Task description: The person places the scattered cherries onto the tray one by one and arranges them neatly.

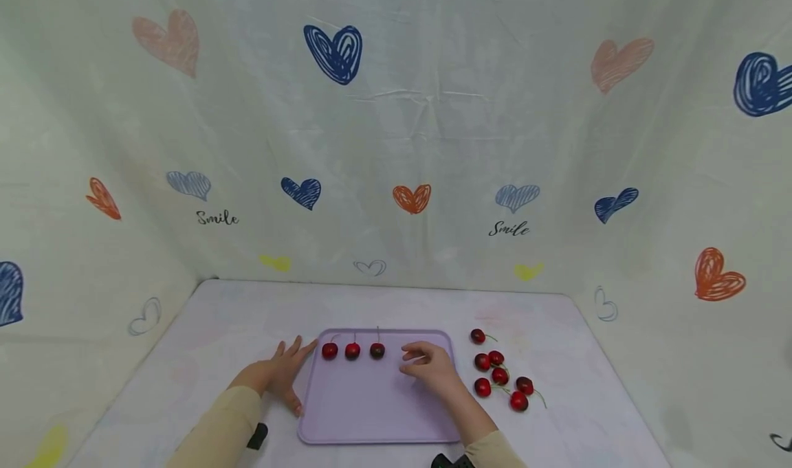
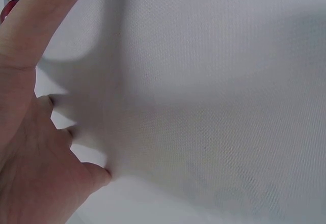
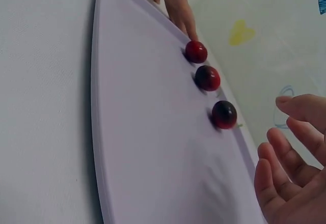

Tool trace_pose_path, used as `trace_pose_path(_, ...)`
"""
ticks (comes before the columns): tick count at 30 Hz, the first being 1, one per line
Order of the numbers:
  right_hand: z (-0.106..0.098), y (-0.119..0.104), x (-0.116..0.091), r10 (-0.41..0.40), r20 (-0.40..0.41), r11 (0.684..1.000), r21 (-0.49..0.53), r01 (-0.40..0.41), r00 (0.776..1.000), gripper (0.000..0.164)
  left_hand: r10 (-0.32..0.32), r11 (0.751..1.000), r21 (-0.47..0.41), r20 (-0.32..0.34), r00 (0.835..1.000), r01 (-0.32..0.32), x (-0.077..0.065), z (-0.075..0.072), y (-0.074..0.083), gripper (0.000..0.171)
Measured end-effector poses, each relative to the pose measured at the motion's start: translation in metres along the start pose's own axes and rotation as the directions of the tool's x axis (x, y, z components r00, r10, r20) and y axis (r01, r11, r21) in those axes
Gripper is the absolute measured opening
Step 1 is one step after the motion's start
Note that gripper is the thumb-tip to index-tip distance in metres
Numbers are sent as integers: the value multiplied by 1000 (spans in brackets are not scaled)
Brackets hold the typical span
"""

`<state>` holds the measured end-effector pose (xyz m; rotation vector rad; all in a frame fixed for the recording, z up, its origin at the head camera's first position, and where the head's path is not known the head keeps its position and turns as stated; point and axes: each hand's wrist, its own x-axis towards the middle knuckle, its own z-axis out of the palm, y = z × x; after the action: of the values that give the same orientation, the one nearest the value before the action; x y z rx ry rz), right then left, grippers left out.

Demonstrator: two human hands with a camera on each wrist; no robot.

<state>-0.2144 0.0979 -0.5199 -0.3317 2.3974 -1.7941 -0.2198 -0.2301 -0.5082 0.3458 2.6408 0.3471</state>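
1. Cherries [image 1: 353, 350], three of them, stand in a row on the tray [image 1: 371, 406], just inside its far edge and starting near the far left corner; the gaps keep each one apart from its neighbour.
2. Their stems [image 1: 379, 333] run toward that far edge, which looks deliberate to me, since it gives the row one direction.
3. The person's left grip [image 1: 284, 377] is spread wide, a fingertip at the tray's left edge by the far left corner and the thumb at the same edge, nearer the person. I would say this brace stops the tray sliding on the bench [image 1: 260, 310].
4. The right grip [image 1: 433, 370] hovers over the tray's right part, beyond the row's end, with fingers loosely bent, thumb apart and nothing pinched.
5. Seven loose cherries [image 1: 500, 376] lie clustered on the bench, off the tray's right edge, some close enough to touch, stems at differing angles; that side presumably suits the right grip's reach.
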Motion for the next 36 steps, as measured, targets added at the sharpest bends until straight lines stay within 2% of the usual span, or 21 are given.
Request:
trace_pose_path(5,-23,-1,-17,51,47,997,-64,-48,998,40,-8,1000,0,2,1000,8,6,7,-7,121)
trace_pose_path(9,-41,-4,-30,97,51,987,-136,-89,994,44,6,1000,6,6,1000,-6,5,3,-5,122)
trace_pose_path(16,-68,0,-49,149,-13,970,-191,-149,989,47,13,1000,-3,5,1000,-13,0,-1,-1,119)
trace_pose_path(24,-87,12,-63,155,-58,957,-238,-165,986,47,10,1000,-3,-1,1000,-10,-2,-2,1,119)
trace_pose_path(31,-95,19,-67,208,-196,905,-333,-265,958,45,-11,1000,-4,11,1000,11,0,0,0,120)
trace_pose_path(36,-98,27,-66,186,-239,874,-403,-271,953,43,-12,1000,1,7,1000,12,1,1,-1,121)
